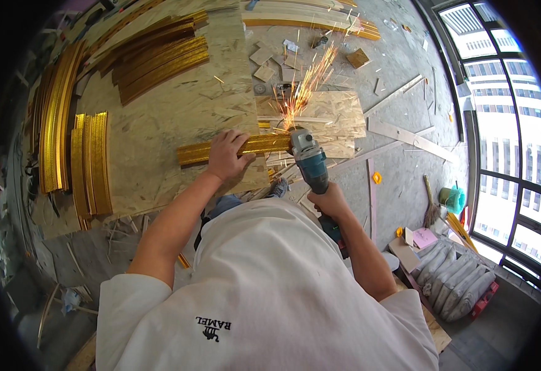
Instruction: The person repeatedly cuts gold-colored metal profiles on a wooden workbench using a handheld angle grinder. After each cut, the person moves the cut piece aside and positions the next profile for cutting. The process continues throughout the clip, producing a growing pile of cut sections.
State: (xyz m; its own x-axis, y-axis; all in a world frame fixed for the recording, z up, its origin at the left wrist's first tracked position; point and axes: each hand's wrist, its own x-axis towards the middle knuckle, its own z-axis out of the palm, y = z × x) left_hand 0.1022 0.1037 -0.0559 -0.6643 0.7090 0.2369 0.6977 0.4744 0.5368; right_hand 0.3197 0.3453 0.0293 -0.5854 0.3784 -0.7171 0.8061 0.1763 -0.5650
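With my left hand I press a gold metal trim strip down on the chipboard table, fingers over its top and thumb along the near side. The strip's right end sticks out past the table's edge. My right hand is wrapped round the body of a teal and black angle grinder. Its grey head meets the strip's right end, and orange sparks fly from there, away from me and slightly right. The disc itself is mostly hidden by the head and the glare.
Stacks of gold strips lie on the left and far parts of the chipboard table. Offcuts and a loose board litter the concrete floor beyond. Grey bags and a green bucket stand by the window at right.
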